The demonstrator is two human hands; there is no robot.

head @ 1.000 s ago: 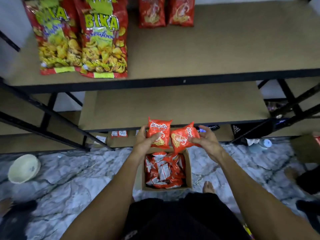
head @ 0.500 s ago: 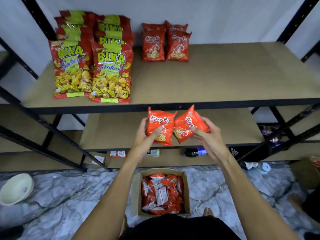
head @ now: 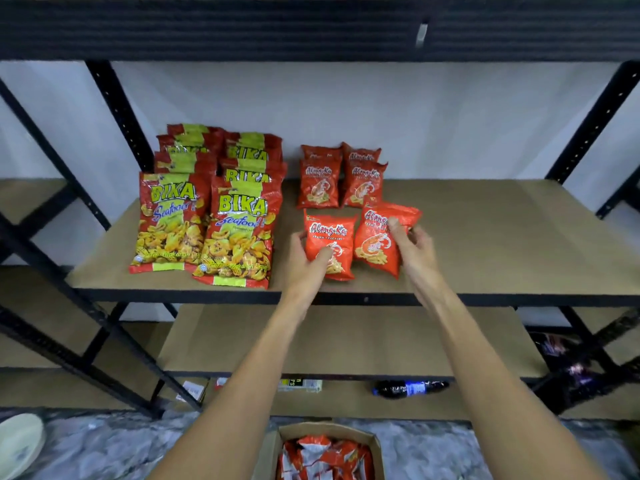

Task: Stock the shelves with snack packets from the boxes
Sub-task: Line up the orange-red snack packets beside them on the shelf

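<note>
Left hand (head: 304,261) curling round left prawn-cracker packet (head: 329,233), right hand (head: 412,247) pinching right packet (head: 375,244), which is tilting. Both over shelf (head: 502,244) front, just ahead of standing row (head: 341,183). Risk: puffy bags toppling off edge on release, or knocking row over.

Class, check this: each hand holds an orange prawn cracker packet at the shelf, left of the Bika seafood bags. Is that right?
No. The head view shows the left hand and right hand holding the prawn cracker packets at the shelf right of the Bika seafood bags, not left.
</note>
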